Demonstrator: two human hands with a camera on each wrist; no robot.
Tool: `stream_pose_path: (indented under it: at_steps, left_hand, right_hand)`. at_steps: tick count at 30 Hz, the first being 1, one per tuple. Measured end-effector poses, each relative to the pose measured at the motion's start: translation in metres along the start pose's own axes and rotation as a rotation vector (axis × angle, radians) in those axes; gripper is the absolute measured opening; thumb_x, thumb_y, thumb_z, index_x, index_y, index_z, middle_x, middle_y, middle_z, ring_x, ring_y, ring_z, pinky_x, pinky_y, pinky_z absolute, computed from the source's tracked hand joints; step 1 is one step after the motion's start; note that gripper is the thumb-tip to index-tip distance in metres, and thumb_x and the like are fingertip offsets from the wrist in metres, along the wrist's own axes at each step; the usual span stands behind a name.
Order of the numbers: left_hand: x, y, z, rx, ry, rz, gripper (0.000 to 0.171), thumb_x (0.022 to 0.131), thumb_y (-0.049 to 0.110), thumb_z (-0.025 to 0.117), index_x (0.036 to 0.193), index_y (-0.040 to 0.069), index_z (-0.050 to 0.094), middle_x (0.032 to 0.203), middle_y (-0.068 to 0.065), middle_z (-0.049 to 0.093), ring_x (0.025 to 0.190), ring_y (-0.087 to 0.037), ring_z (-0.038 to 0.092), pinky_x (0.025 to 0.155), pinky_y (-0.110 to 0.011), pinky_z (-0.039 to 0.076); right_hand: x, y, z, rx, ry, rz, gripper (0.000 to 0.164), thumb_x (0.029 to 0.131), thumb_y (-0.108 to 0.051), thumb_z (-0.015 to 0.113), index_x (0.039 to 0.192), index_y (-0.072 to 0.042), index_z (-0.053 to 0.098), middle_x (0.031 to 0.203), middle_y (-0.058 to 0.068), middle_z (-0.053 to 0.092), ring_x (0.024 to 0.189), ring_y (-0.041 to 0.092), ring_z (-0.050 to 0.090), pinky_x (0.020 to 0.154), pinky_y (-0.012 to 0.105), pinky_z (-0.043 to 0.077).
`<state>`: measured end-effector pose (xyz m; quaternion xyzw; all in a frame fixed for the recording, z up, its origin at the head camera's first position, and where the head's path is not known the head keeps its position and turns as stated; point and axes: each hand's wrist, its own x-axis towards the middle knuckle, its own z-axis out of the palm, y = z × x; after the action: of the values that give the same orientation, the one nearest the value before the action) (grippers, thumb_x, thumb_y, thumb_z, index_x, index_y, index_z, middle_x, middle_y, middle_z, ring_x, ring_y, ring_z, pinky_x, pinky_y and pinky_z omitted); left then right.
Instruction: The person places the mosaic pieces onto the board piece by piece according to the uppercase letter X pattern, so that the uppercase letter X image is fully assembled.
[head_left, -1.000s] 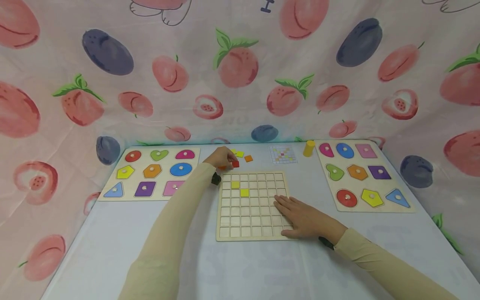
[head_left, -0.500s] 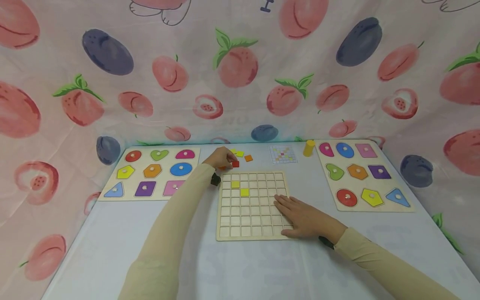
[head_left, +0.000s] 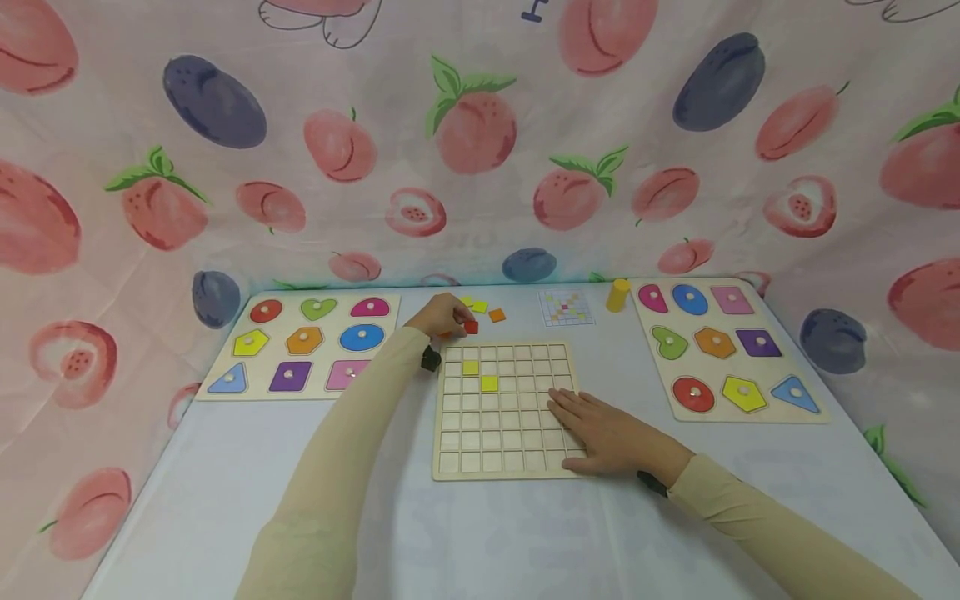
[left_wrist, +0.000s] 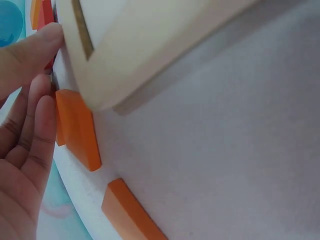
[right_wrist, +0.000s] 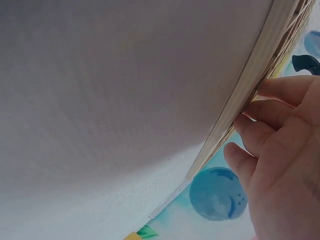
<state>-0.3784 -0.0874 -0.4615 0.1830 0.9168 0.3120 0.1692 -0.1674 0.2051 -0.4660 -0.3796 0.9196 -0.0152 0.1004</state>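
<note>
A wooden grid board (head_left: 501,433) lies on the table, with two yellow square tiles (head_left: 489,383) set in its cells near the upper left. Beyond its far left corner, my left hand (head_left: 438,316) has its thumb and fingers at a red square tile (head_left: 472,327), seemingly pinching it. In the left wrist view, red shows around the thumb tip, and the hand partly hides the tile. Orange tiles (left_wrist: 79,131) lie close to these fingers. My right hand (head_left: 611,435) rests on the board's right side, its fingers extended over the edge.
Loose yellow tiles (head_left: 480,307) and an orange tile (head_left: 497,315) lie behind the board. Near them are a printed pattern card (head_left: 566,308) and a yellow cylinder (head_left: 618,296). Knobbed shape puzzles stand left (head_left: 266,342) and right (head_left: 708,392). A fruit-print cloth (head_left: 480,208) hangs behind.
</note>
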Motion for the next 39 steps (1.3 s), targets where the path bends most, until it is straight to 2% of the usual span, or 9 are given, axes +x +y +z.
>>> stream_pose_path:
  at_steps: [5,8,14,18,29,39]
  left_hand:
    - [-0.002,0.001,0.000,-0.032,-0.006,0.010,0.028,0.082,0.003,0.069,0.109,0.004,0.070,0.107,-0.014,0.067,0.093,-0.021,0.054,0.086,-0.031,0.049]
    - [-0.003,0.001,0.000,-0.040,-0.001,0.003,0.027,0.082,0.003,0.070,0.109,0.004,0.070,0.107,-0.013,0.067,0.093,-0.020,0.054,0.085,-0.030,0.050]
    - [-0.004,0.000,0.002,-0.074,0.000,-0.039,0.026,0.081,0.003,0.070,0.107,0.006,0.071,0.099,-0.010,0.065,0.088,-0.019,0.052,0.076,-0.024,0.048]
    - [-0.003,-0.003,0.003,-0.081,0.001,-0.041,0.026,0.081,0.003,0.071,0.107,0.005,0.070,0.095,-0.009,0.064,0.086,-0.018,0.052,0.072,-0.022,0.047]
    - [0.001,-0.015,0.003,-0.109,0.022,-0.030,0.030,0.079,0.013,0.075,0.108,0.009,0.071,0.105,-0.009,0.067,0.093,-0.019,0.058,0.080,-0.027,0.052]
    - [-0.016,-0.006,0.000,-0.120,0.097,0.081,0.028,0.081,0.018,0.074,0.108,0.011,0.071,0.103,-0.007,0.069,0.090,-0.018,0.061,0.083,-0.030,0.053]
  right_hand:
    - [0.000,0.001,0.001,0.001,0.000,0.001,0.082,0.088,-0.053,0.053,0.146,0.000,0.029,0.155,0.015,0.024,0.143,0.030,0.024,0.114,0.046,0.027]
    - [0.000,0.001,0.001,0.000,0.000,0.003,0.082,0.088,-0.053,0.053,0.146,0.000,0.029,0.155,0.015,0.025,0.143,0.030,0.024,0.114,0.046,0.027]
    - [0.000,0.003,0.002,-0.008,0.017,-0.002,0.082,0.088,-0.054,0.054,0.145,0.000,0.030,0.154,0.016,0.026,0.142,0.031,0.027,0.113,0.047,0.028]
    - [0.000,0.003,0.003,-0.004,0.025,-0.006,0.083,0.088,-0.054,0.054,0.145,0.000,0.030,0.154,0.016,0.026,0.142,0.030,0.027,0.113,0.047,0.029]
    - [0.001,-0.002,0.001,0.017,-0.006,0.017,0.083,0.088,-0.055,0.053,0.147,-0.002,0.028,0.155,0.014,0.024,0.143,0.029,0.023,0.114,0.046,0.027]
    - [0.001,-0.002,-0.001,0.015,-0.022,0.032,0.083,0.087,-0.055,0.054,0.147,-0.003,0.028,0.156,0.013,0.023,0.144,0.028,0.023,0.115,0.045,0.026]
